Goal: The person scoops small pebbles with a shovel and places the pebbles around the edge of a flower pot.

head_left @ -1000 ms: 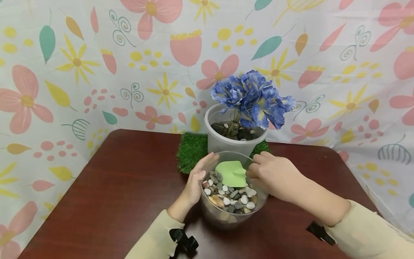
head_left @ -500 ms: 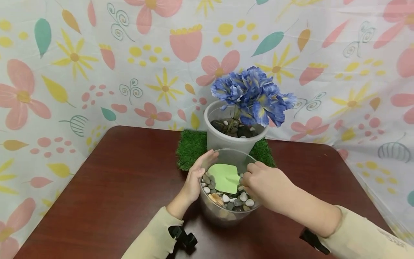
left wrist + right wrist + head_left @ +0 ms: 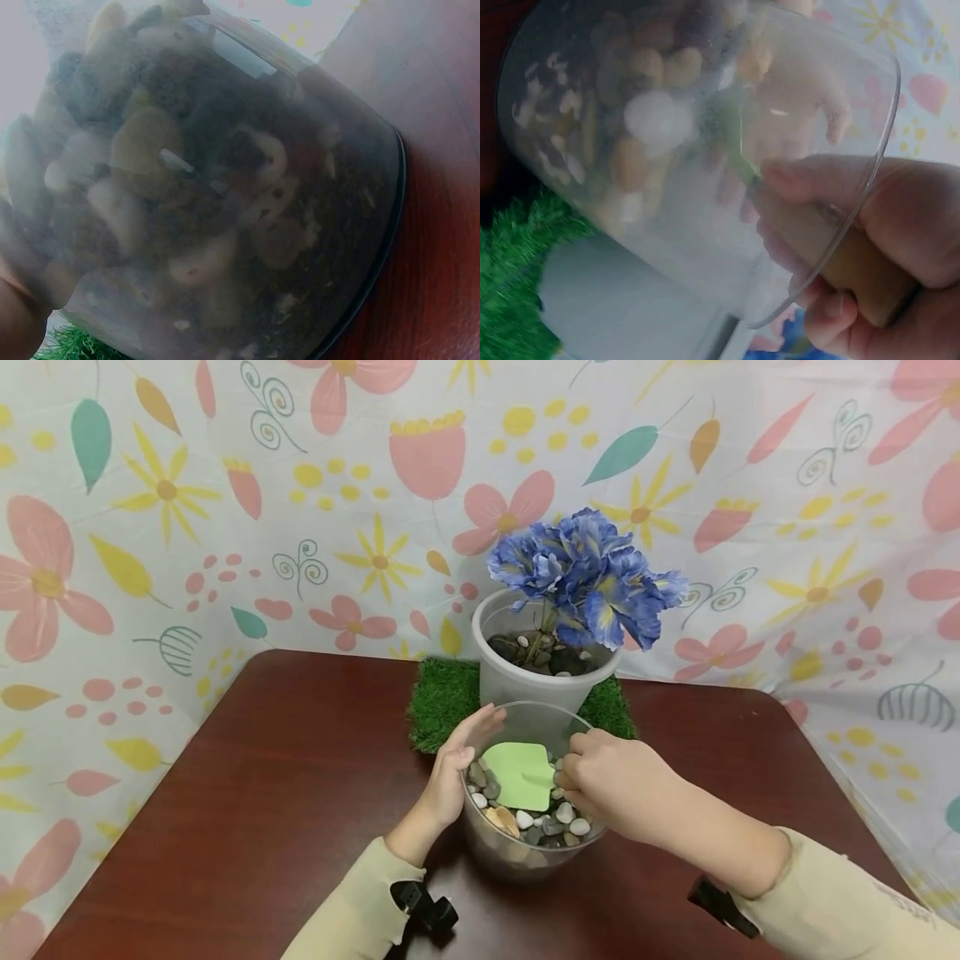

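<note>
A clear plastic container [image 3: 517,856] holding several grey, white and tan pebbles [image 3: 551,827] stands on the table. My left hand [image 3: 450,777] lies along its left side, fingers extended against the wall. My right hand [image 3: 611,781] grips a small garden trowel by its wooden handle [image 3: 855,274] at the right rim. The light green trowel blade [image 3: 519,775] lies over the pebbles inside. In the left wrist view the container wall [image 3: 360,187] fills most of the picture, with pebbles and darker material behind it.
Just behind the container, a white pot [image 3: 536,693] with blue artificial flowers [image 3: 592,577] and stones stands on a green artificial grass mat [image 3: 442,710]. The dark wooden table [image 3: 300,810] meets a floral-printed cloth [image 3: 300,568] at the back.
The trowel blade has moved left and slightly down inside the container, with my right hand following it left. The left hand stays against the container.
</note>
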Available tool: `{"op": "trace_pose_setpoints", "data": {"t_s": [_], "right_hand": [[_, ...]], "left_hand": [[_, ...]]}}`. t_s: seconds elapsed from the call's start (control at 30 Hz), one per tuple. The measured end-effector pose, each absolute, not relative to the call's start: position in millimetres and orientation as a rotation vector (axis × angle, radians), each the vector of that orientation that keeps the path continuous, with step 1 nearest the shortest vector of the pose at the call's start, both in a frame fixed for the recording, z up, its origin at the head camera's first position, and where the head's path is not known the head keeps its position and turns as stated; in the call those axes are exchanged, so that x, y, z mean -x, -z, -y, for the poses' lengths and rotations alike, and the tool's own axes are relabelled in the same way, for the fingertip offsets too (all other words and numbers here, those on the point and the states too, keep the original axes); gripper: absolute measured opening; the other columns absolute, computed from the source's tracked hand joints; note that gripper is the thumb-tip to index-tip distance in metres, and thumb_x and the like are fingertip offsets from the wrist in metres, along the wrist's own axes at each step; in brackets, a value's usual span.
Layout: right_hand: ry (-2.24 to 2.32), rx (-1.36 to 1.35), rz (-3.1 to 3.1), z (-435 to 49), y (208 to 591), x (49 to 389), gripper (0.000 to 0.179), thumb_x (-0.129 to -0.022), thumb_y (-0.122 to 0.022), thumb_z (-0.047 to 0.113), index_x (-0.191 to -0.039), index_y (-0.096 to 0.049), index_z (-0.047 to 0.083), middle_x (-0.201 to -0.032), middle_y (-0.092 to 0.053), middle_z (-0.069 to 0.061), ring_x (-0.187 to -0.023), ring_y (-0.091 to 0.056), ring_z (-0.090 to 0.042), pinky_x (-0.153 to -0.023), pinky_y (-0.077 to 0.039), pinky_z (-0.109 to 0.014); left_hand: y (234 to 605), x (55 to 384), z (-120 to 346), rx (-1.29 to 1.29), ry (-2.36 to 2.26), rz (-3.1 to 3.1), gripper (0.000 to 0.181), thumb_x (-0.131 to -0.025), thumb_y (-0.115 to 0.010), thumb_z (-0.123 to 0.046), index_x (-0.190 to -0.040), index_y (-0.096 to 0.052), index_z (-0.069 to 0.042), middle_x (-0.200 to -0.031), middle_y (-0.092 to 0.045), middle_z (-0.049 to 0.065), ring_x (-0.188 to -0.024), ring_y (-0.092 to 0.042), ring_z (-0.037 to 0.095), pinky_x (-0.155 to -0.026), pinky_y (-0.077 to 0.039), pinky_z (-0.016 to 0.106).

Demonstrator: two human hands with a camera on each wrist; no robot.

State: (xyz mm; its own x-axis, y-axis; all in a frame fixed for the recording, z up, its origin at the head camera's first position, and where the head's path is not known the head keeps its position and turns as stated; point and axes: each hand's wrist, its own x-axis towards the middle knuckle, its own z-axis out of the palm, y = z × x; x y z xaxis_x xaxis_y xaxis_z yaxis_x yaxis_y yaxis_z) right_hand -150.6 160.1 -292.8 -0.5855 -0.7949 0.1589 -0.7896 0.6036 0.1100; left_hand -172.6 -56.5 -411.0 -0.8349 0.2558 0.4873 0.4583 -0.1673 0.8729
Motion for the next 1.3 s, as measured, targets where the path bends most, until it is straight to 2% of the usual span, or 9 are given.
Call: {"op": "trace_pose_setpoints", "data": {"t_s": [0.2,0.57,0.77,0.87,0.9,1.0,1.1,1.2,1.3], "right_hand": [[-0.121,-1.437,2.809,-166.8,284.1,151.1,0.040,-0.080,-0.069,0.015,-0.057,-0.038,0.026,-0.064,-0.031,0.012,-0.058,-0.025,-0.002,-0.052,-0.023,-0.016],[-0.136,-1.461,2.782,-171.8,279.6,146.0,0.036,-0.079,-0.072,0.021,-0.060,-0.042,0.029,-0.065,-0.031,0.013,-0.059,-0.026,0.000,-0.051,-0.025,-0.015],[-0.164,-1.487,2.782,-172.0,275.5,147.9,0.041,-0.079,-0.072,0.021,-0.058,-0.037,0.027,-0.064,-0.027,0.013,-0.057,-0.022,0.001,-0.051,-0.023,-0.015],[-0.236,-1.506,2.843,-172.8,275.1,150.8,0.038,-0.082,-0.068,0.021,-0.058,-0.038,0.027,-0.064,-0.028,0.014,-0.056,-0.022,0.003,-0.052,-0.023,-0.014],[-0.267,-1.515,2.860,-173.8,274.2,151.5,0.038,-0.083,-0.067,0.020,-0.058,-0.039,0.027,-0.064,-0.028,0.014,-0.056,-0.021,0.003,-0.052,-0.023,-0.014],[-0.345,-1.542,2.875,-177.4,270.5,153.3,0.038,-0.083,-0.065,0.018,-0.058,-0.039,0.027,-0.064,-0.027,0.014,-0.055,-0.019,0.003,-0.051,-0.021,-0.015],[-0.368,-1.556,2.866,-177.2,267.0,155.3,0.039,-0.082,-0.065,0.016,-0.057,-0.037,0.025,-0.064,-0.026,0.014,-0.055,-0.018,0.002,-0.051,-0.019,-0.015],[-0.341,-1.551,2.883,-175.3,266.4,156.0,0.039,-0.083,-0.065,0.018,-0.057,-0.036,0.025,-0.065,-0.027,0.014,-0.056,-0.020,0.003,-0.052,-0.020,-0.015],[-0.342,-1.570,2.895,-177.6,265.6,155.0,0.039,-0.082,-0.065,0.017,-0.057,-0.037,0.026,-0.065,-0.027,0.015,-0.056,-0.019,0.003,-0.052,-0.020,-0.015]], "left_hand": [[412.7,170.4,55.3,0.835,2.145,1.926,0.064,-0.088,-0.022,-0.020,-0.145,-0.022,0.010,-0.143,-0.036,0.032,-0.132,-0.036,0.047,-0.110,-0.026,0.060],[411.2,170.4,54.1,0.810,2.160,1.925,0.065,-0.087,-0.023,-0.021,-0.145,-0.024,0.008,-0.143,-0.037,0.031,-0.133,-0.036,0.046,-0.111,-0.026,0.060],[410.7,170.6,54.7,0.818,2.161,1.903,0.065,-0.087,-0.024,-0.021,-0.145,-0.024,0.008,-0.142,-0.037,0.033,-0.131,-0.037,0.047,-0.109,-0.026,0.062],[410.8,171.6,55.3,0.808,2.159,1.896,0.065,-0.086,-0.025,-0.022,-0.144,-0.025,0.009,-0.141,-0.038,0.033,-0.131,-0.038,0.047,-0.110,-0.029,0.058],[410.9,171.9,55.4,0.804,2.157,1.902,0.066,-0.086,-0.025,-0.023,-0.144,-0.025,0.008,-0.142,-0.038,0.032,-0.131,-0.038,0.046,-0.106,-0.036,0.054],[411.2,172.5,55.5,0.815,2.151,1.921,0.065,-0.087,-0.024,-0.022,-0.145,-0.025,0.007,-0.143,-0.038,0.031,-0.131,-0.038,0.045,-0.105,-0.038,0.048],[411.2,173.3,55.5,0.819,2.148,1.918,0.064,-0.088,-0.024,-0.021,-0.145,-0.025,0.007,-0.142,-0.038,0.031,-0.131,-0.038,0.046,-0.106,-0.037,0.052],[410.9,173.9,55.3,0.822,2.155,1.900,0.064,-0.088,-0.024,-0.021,-0.144,-0.025,0.008,-0.142,-0.037,0.032,-0.131,-0.037,0.047,-0.109,-0.028,0.061],[410.8,174.0,54.4,0.838,2.161,1.902,0.065,-0.087,-0.024,-0.021,-0.145,-0.024,0.009,-0.142,-0.036,0.033,-0.132,-0.036,0.047,-0.109,-0.027,0.062]]}}
